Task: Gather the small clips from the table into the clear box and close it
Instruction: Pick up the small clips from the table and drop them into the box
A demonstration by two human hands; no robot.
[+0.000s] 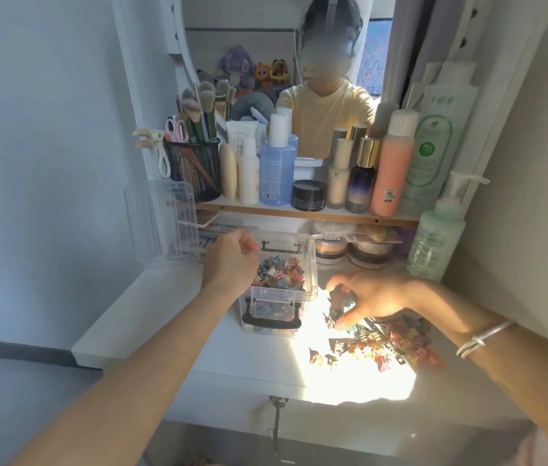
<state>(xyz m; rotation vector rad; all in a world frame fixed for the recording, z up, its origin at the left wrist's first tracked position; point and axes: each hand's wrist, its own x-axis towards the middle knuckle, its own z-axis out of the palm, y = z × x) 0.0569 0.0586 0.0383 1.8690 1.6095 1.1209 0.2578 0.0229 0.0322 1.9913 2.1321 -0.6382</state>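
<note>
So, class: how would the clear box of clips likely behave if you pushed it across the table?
Probably stiff: the clear box has straight, hard-looking plastic walls. Likely light, as it holds only small clips. It would probably slide, not roll, resting flat on the smooth table.

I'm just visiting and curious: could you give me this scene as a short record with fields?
Setting: white dressing table, partly sunlit
Clear box: open, partly filled with colourful clips
Lid: off, standing left of the box
Loose clips: pile on the table, right of the box
Left hand: fingers curled at the box's left rim; whether it holds anything cannot be told
Right hand: pinching a few clips at the pile's edge
Left to do: rest of the pile, then the lid
</note>
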